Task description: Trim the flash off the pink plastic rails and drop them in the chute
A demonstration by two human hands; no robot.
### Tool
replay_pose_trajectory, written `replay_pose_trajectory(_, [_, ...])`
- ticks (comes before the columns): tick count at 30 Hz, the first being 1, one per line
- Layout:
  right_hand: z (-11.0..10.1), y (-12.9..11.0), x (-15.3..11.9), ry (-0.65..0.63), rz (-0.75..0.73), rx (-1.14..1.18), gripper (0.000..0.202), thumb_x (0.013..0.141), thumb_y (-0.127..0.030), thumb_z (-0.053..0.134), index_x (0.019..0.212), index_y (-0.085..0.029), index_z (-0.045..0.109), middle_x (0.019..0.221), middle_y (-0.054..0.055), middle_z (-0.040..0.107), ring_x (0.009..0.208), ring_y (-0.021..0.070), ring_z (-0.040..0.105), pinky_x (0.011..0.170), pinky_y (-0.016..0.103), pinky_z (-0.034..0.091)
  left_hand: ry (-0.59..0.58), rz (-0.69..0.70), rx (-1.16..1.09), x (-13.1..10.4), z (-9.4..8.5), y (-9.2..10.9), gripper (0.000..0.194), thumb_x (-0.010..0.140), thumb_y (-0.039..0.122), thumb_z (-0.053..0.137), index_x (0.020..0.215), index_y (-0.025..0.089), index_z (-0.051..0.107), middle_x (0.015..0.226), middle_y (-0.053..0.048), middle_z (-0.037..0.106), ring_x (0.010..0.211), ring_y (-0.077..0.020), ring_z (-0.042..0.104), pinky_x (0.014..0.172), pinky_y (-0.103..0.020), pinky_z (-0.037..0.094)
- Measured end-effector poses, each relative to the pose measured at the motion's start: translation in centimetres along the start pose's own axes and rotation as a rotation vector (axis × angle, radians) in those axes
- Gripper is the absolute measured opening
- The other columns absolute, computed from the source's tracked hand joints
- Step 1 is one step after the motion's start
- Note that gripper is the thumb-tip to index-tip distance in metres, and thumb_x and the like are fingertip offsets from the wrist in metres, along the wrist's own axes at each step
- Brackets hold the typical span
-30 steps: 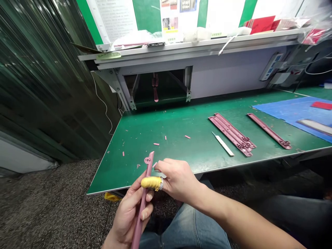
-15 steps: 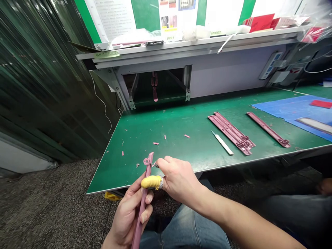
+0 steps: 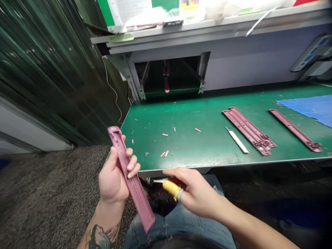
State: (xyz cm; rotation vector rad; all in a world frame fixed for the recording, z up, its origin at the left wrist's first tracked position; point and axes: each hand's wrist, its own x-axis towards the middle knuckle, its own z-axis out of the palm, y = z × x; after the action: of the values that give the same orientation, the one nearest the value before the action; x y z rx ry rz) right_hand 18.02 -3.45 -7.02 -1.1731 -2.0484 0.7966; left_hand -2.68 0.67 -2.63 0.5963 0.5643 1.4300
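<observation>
My left hand (image 3: 114,176) is wrapped round a long pink plastic strip (image 3: 129,166) and holds it tilted in front of the bench's near edge. The strip's hollow, ribbed side now faces up. In my right hand (image 3: 194,186) is a small knife (image 3: 158,181) with a thin pale blade pointing left; its dark red handle is mostly hidden by my fingers. A yellow cover (image 3: 171,188) wraps the right thumb. The blade is apart from the strip.
Several similar pink strips (image 3: 246,131) lie on the green bench (image 3: 181,117), with another strip (image 3: 293,128) farther right. A white-handled blade tool (image 3: 237,140) lies beside them. Pink scraps (image 3: 166,153) are scattered about. An opening (image 3: 178,79) under the shelf holds pink pieces.
The left hand has moved left and turned the strip over. My right hand has drawn the knife away from the strip's end, down and to the right. Two scraps now show near the bench edge.
</observation>
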Motion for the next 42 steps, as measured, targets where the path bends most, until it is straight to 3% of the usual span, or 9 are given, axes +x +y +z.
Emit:
replay_pose_trajectory(4, [2.8, -0.4, -1.2, -0.112, -0.004, -0.105, 0.024, 0.089, -0.026, 0.054, 0.109, -0.023, 0.067, 0.087, 0.004, 0.069, 0.078, 0.0164, 0.060, 0.072, 0.026, 0.042, -0.049, 0.409, 0.252, -1.2, 2.3, 0.4, 0.033, 0.097, 0.031, 0.033, 0.117, 0.028, 0.059, 0.076, -0.001, 0.053, 0.052, -0.0110, 0.044, 0.043, -0.022, 0.038])
replay_pose_trajectory(7, [3.5, -0.5, -1.1, -0.134, 0.001, -0.178, 0.026, 0.088, -0.026, 0.053, 0.110, -0.025, 0.067, 0.085, 0.003, 0.069, 0.077, 0.0168, 0.060, 0.070, 0.026, 0.041, -0.088, 0.550, 0.400, -2.6, 3.3, 0.0, 0.028, 0.087, 0.037, 0.057, 0.114, 0.033, 0.062, 0.076, 0.001, 0.057, 0.053, -0.0133, 0.047, 0.047, -0.027, 0.039])
replay_pose_trajectory(11, [3.5, -0.4, -0.6, -0.139, 0.009, -0.248, 0.027, 0.087, -0.025, 0.052, 0.110, -0.026, 0.067, 0.085, 0.002, 0.069, 0.076, 0.0166, 0.061, 0.067, 0.026, 0.040, -0.027, 0.489, 0.463, -4.3, 3.8, -0.5, 0.042, 0.072, 0.047, 0.072, 0.111, 0.042, 0.061, 0.073, 0.005, 0.060, 0.057, -0.0138, 0.049, 0.057, -0.030, 0.044])
replay_pose_trajectory(24, [2.3, 0.3, -0.1, -0.054, 0.018, -0.186, 0.022, 0.088, -0.020, 0.051, 0.103, -0.023, 0.068, 0.087, 0.002, 0.065, 0.078, 0.0149, 0.058, 0.069, 0.025, 0.040, -0.069, 0.386, 0.343, -4.3, 3.9, 1.2, 0.036, 0.071, 0.050, 0.072, 0.106, 0.046, 0.061, 0.066, 0.008, 0.058, 0.049, -0.0114, 0.043, 0.053, -0.029, 0.040])
replay_pose_trajectory(27, [2.0, 0.8, -0.5, -0.017, 0.000, 0.034, 0.022, 0.091, -0.014, 0.046, 0.098, -0.019, 0.066, 0.086, 0.001, 0.067, 0.077, 0.0115, 0.059, 0.070, 0.021, 0.041, -0.069, 0.449, 0.306, -4.0, 3.2, 2.0, 0.027, 0.092, 0.049, 0.042, 0.116, 0.046, 0.055, 0.072, 0.009, 0.060, 0.049, -0.0097, 0.044, 0.052, -0.030, 0.036])
replay_pose_trajectory(30, [2.3, 0.5, -0.8, -0.009, -0.027, 0.021, 0.020, 0.092, -0.023, 0.049, 0.102, -0.021, 0.066, 0.089, 0.002, 0.066, 0.078, 0.0123, 0.058, 0.071, 0.023, 0.041, -0.038, 0.462, 0.296, -3.9, 3.2, 2.2, 0.042, 0.099, 0.045, 0.016, 0.118, 0.047, 0.053, 0.074, 0.009, 0.060, 0.051, -0.0091, 0.046, 0.053, -0.031, 0.036])
replay_pose_trajectory(33, [2.7, -0.4, -0.8, -0.029, -0.027, -0.179, 0.025, 0.088, -0.028, 0.055, 0.111, -0.026, 0.066, 0.093, 0.003, 0.065, 0.081, 0.0156, 0.057, 0.071, 0.026, 0.040, -0.047, 0.448, 0.331, -3.9, 4.0, 1.9, 0.024, 0.087, 0.050, 0.053, 0.109, 0.046, 0.060, 0.069, 0.009, 0.059, 0.049, -0.0090, 0.044, 0.051, -0.029, 0.037])
replay_pose_trajectory(35, [2.7, -1.0, -0.6, -0.050, -0.019, -0.287, 0.028, 0.087, -0.027, 0.055, 0.113, -0.028, 0.065, 0.091, 0.003, 0.064, 0.082, 0.0169, 0.057, 0.070, 0.027, 0.039, -0.061, 0.454, 0.364, -4.1, 4.6, 1.6, 0.034, 0.073, 0.051, 0.070, 0.105, 0.046, 0.062, 0.067, 0.009, 0.059, 0.049, -0.0101, 0.043, 0.050, -0.029, 0.039])
replay_pose_trajectory(42, [2.3, -1.9, 0.1, -0.082, 0.025, -0.459, 0.021, 0.082, -0.022, 0.055, 0.097, -0.026, 0.069, 0.080, 0.003, 0.061, 0.074, 0.0180, 0.053, 0.060, 0.029, 0.032, -0.023, 0.482, 0.461, -5.1, 4.8, 0.3, 0.040, 0.068, 0.052, 0.072, 0.106, 0.047, 0.062, 0.068, 0.006, 0.060, 0.056, -0.0143, 0.047, 0.058, -0.031, 0.045])
